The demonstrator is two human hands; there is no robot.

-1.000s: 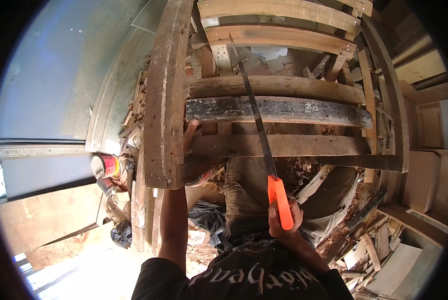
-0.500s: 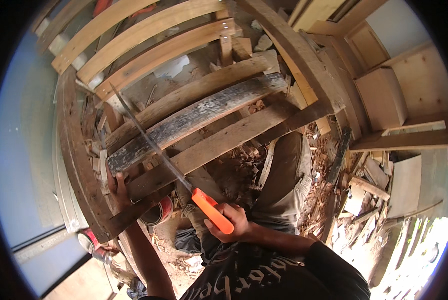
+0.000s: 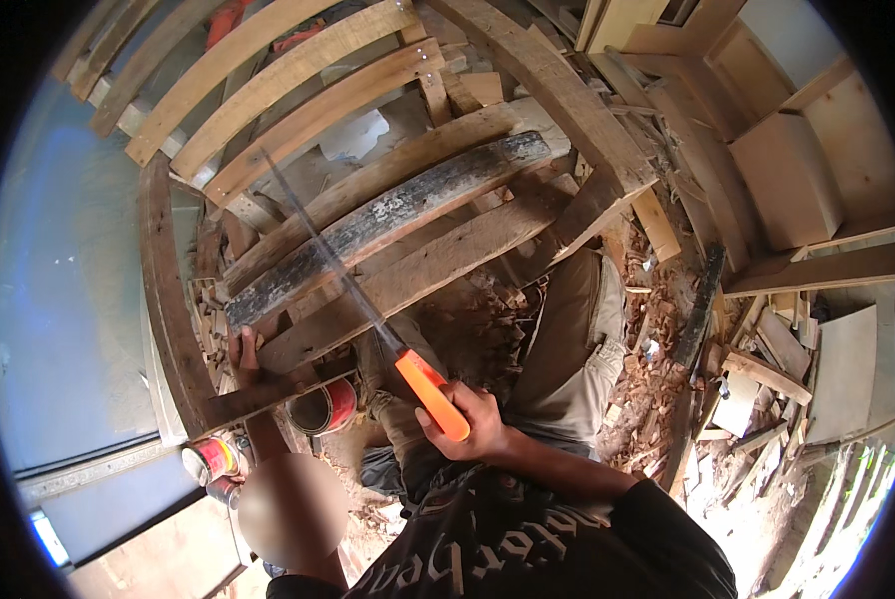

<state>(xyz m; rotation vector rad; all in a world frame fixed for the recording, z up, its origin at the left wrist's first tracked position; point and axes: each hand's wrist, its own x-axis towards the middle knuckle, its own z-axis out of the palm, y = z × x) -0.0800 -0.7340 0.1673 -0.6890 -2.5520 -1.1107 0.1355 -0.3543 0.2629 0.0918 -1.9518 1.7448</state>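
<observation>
My right hand (image 3: 472,424) is closed around the orange handle of a handsaw (image 3: 433,394). The saw's long thin blade slants up and left, crossing above a blackened wooden board (image 3: 407,212) and the plain boards on either side. At the blackened board's left end, my left hand (image 3: 246,351) has its fingers against the wood, partly hidden by the frame. This board lies across a wooden frame (image 3: 173,309), between a brown board (image 3: 367,182) behind and another brown board (image 3: 427,280) nearer me. Whether the saw teeth touch wood, I cannot tell.
Pale slats (image 3: 312,125) form the frame's far part. Below its left corner stand an open red can (image 3: 339,404) and a second can (image 3: 208,459). Wood chips and scraps (image 3: 642,349) litter the ground right of my legs. Wooden cabinet pieces (image 3: 787,190) stand at the right.
The view has shifted a little. The saw blade has moved slightly rightward across the boards. My left hand stays at the blackened board's left end.
</observation>
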